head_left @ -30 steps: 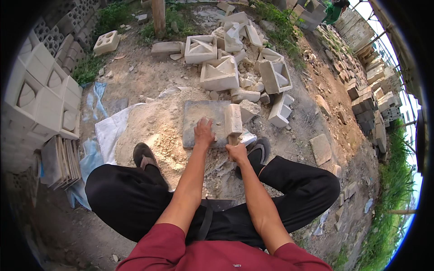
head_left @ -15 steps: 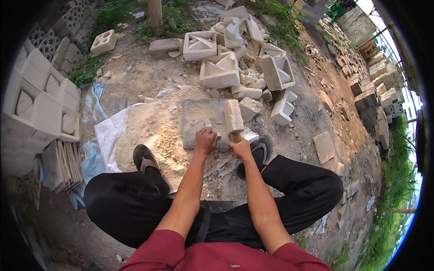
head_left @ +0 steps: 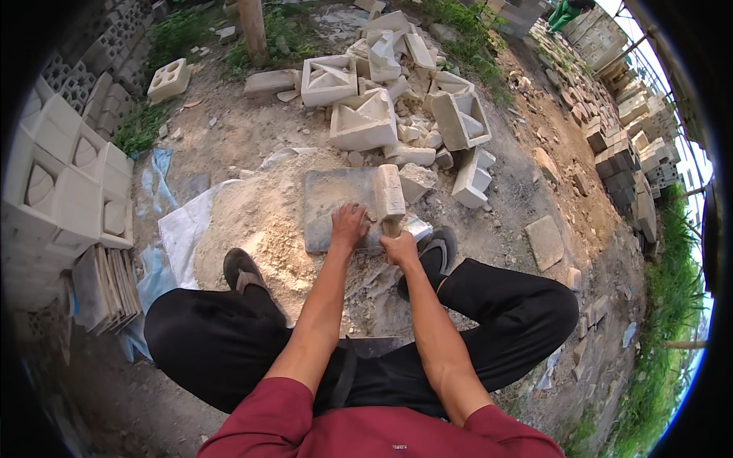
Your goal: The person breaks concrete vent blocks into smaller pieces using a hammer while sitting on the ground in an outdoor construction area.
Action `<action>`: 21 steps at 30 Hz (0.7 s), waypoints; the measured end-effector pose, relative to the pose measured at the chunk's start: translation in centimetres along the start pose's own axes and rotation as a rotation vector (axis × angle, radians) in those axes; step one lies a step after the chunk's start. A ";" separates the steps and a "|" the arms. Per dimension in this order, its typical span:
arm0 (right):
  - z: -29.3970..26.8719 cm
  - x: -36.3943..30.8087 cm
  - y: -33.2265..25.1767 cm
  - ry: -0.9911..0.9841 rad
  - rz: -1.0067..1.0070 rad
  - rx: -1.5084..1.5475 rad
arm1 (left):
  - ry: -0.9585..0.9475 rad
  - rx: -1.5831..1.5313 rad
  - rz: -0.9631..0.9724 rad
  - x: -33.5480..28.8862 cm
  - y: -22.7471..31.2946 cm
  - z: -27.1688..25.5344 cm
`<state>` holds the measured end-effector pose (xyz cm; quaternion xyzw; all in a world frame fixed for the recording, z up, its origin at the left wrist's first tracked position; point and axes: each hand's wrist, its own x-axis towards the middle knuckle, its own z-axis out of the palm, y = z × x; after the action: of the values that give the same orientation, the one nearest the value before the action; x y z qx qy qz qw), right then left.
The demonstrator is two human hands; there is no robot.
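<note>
My right hand (head_left: 398, 249) is wrapped round the short wooden handle of a mallet (head_left: 390, 191). Its blocky, dust-covered head lies along the right edge of a flat grey slab (head_left: 322, 200) on the ground. On the slab's dusty surface, left of the handle, my left hand (head_left: 350, 224) rests palm down with its fingers stretched out. Whatever may lie under that palm is hidden. Pale crumbs and powder (head_left: 256, 202) are heaped beside the slab, partly over a white sack (head_left: 183, 225).
Broken cream-coloured blocks (head_left: 364, 120) are piled beyond the slab. Patterned blocks (head_left: 80, 172) stand stacked at the left, above thin upright boards (head_left: 107, 286). A wooden post (head_left: 253, 32) rises at the far side. A flat stone (head_left: 544, 243) lies right of my foot.
My left fingers have gone from curled to stretched flat on the slab. The pale fragment at their tips no longer shows. The mallet stays in place, still in my right hand.
</note>
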<state>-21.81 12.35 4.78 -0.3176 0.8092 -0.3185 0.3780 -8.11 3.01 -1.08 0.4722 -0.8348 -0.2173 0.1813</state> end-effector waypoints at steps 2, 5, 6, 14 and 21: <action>1.0 -1.4 -3.2 -0.001 0.027 0.176 | 0.156 0.082 -0.059 -1.0 -1.2 -0.5; 1.8 -2.9 -6.2 0.029 -0.054 0.200 | 0.210 0.086 -0.129 -2.4 -2.9 -1.6; 2.2 -1.7 -5.0 0.103 -0.163 0.146 | 0.204 0.055 -0.130 -2.1 -2.5 -1.8; 2.2 -0.9 -4.1 -0.129 -0.007 -0.371 | 0.200 0.065 -0.241 -2.4 -4.0 -3.2; 1.6 -1.2 -6.3 -0.046 -0.047 0.094 | 0.195 0.082 -0.323 -3.5 -3.7 -3.5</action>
<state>-18.21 9.05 9.20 -0.3260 0.7766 -0.3575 0.4035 -1.99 3.63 -0.44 0.6258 -0.7348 -0.1627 0.2048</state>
